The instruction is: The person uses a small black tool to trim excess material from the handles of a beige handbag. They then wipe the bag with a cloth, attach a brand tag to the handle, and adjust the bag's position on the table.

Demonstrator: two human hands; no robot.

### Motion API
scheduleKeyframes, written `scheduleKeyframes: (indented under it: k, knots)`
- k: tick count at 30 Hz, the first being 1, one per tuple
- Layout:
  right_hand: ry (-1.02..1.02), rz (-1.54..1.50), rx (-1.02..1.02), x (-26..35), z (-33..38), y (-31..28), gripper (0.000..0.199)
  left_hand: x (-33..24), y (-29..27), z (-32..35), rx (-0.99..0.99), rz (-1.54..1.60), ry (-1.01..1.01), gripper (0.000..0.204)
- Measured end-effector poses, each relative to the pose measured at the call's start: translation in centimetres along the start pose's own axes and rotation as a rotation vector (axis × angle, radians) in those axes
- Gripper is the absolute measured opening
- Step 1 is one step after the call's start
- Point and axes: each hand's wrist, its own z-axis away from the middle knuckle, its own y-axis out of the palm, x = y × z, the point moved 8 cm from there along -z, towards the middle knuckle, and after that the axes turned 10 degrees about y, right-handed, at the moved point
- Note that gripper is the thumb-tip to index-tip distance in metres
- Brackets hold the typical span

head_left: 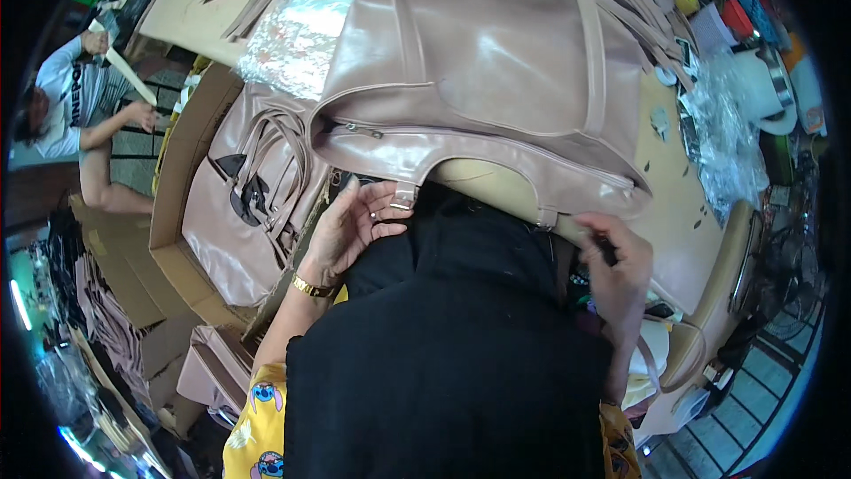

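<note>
A dusty-pink handbag (496, 54) lies on the table in front of me, its opening with a zipper toward me. A short handle curves along its near edge, with a small metal buckle at each end. My left hand (359, 224), with a gold watch at the wrist, is beside the left buckle (403, 194). Its fingertips touch that buckle while the thumb stands apart. At the right buckle, my right hand (616, 253) has its thumb and fingers pinched together on what looks like the end of the handle strap (567, 229). Part of that grip is hidden.
An open cardboard box (182, 200) at my left holds more pink bags and straps. Clear plastic wrap (306, 31) and many loose strips (638, 0) lie beyond the handbag. Crumpled plastic (722, 133) sits at right. Another person (84, 107) sits at far left.
</note>
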Motion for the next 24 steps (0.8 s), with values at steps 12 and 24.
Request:
scheduleKeyframes:
  k: [12,24]
  knots:
    - [-0.483,-0.002,0.457,4.4,-0.7,13.0,0.044,-4.1,3.3,-1.0,-0.149,-1.535,0.568,0.030]
    - [-0.618,0.304,-0.329,3.6,-3.3,9.9,0.035,-6.9,0.7,4.0,-0.297,-1.760,1.021,0.042]
